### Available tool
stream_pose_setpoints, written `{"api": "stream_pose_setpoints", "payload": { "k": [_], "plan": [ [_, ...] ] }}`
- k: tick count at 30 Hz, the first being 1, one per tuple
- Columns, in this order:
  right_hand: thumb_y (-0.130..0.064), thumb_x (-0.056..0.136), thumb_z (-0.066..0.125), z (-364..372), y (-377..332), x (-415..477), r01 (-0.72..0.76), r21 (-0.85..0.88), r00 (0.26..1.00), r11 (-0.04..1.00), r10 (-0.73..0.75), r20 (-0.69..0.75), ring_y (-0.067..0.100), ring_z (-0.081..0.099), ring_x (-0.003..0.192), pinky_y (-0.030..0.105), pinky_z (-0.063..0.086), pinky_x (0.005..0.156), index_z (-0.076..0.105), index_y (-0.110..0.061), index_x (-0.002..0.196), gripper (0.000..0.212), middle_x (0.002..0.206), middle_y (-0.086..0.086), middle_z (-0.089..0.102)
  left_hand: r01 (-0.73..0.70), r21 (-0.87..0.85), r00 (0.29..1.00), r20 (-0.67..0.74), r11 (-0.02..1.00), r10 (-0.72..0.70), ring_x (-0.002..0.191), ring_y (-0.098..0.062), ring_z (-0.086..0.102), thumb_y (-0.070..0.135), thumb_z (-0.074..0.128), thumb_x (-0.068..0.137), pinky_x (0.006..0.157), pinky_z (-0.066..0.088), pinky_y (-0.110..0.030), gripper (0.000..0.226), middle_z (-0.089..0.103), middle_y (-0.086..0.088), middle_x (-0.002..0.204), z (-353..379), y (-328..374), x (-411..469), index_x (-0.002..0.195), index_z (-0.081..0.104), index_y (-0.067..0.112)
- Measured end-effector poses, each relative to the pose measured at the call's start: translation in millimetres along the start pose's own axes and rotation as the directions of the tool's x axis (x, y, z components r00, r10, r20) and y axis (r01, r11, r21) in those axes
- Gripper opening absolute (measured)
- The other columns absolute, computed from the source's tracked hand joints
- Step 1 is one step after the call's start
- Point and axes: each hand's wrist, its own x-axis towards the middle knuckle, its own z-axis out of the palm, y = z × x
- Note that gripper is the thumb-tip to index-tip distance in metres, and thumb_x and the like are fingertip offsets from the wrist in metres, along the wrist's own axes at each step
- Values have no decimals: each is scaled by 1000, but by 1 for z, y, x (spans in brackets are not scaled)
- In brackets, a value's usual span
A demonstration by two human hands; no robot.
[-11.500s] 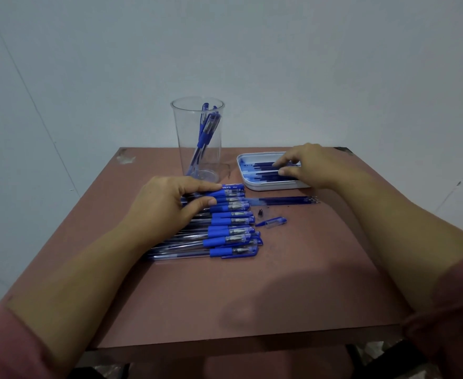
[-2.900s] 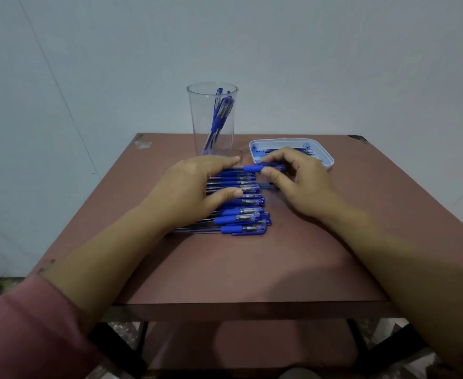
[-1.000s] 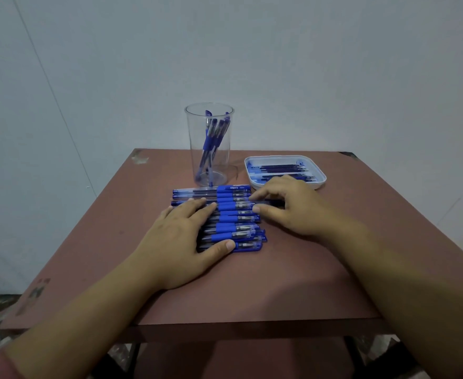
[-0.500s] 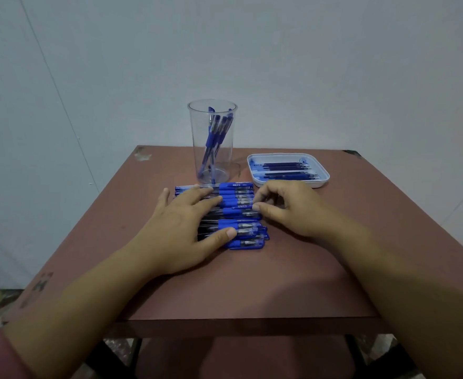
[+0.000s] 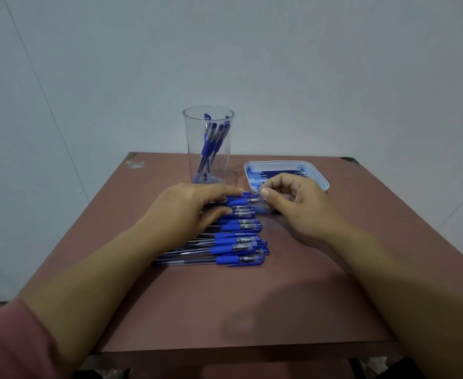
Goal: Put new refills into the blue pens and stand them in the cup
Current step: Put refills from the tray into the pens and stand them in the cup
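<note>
Right hand (image 5: 296, 206) now pinches farthest pen (image 5: 238, 201).

Reddish-brown table (image 5: 252, 296), set with pens, cup and tray.
A row of blue pens (image 5: 235, 242) is laid side by side at the centre; a clear cup (image 5: 193, 149) is stood behind it, with a white tray (image 5: 323, 181) placed near its right.

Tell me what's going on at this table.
A person is working through a row of blue pens lying on the table. The left hand rests flat on the row, while the right hand appears to pinch the end of the farthest pen. A few pens already stand in the clear cup. Refills lie in the white tray beside it.
</note>
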Motion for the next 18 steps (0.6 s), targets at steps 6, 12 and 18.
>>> {"api": "stream_pose_setpoints", "payload": {
  "k": [6, 12, 18],
  "plan": [
    [-21, 87, 70, -1, 6, 5, 323, -367, 944, 873, -325, 56, 7, 64, 87, 16, 51, 76, 65, -31, 104, 20, 93, -18, 66, 33, -48, 999, -10, 998, -34, 86, -1, 64, 35, 58, 93, 74, 55, -25, 33, 71, 17, 105, -2, -10, -2, 126, 58, 40],
    [-20, 86, 71, 1, 10, 12, 411, -457, 892, 789, -452, 23, 4, 63, 85, 11, 48, 75, 70, -22, 107, 21, 91, -18, 65, 81, -112, 997, 27, 990, -78, 86, 6, 60, 34, 58, 93, 74, 51, -20, 33, 68, 18, 104, 1, -11, -1, 124, 54, 45],
    [-22, 85, 72, 5, 4, 8, 371, -300, 924, 879, -381, 26, 6, 68, 87, 19, 54, 77, 68, -36, 100, 21, 89, -15, 71, 134, -207, 991, 47, 969, -127, 84, 4, 61, 34, 59, 92, 72, 49, -21, 28, 67, 19, 97, 2, -10, -3, 119, 58, 45]
  ]
}}
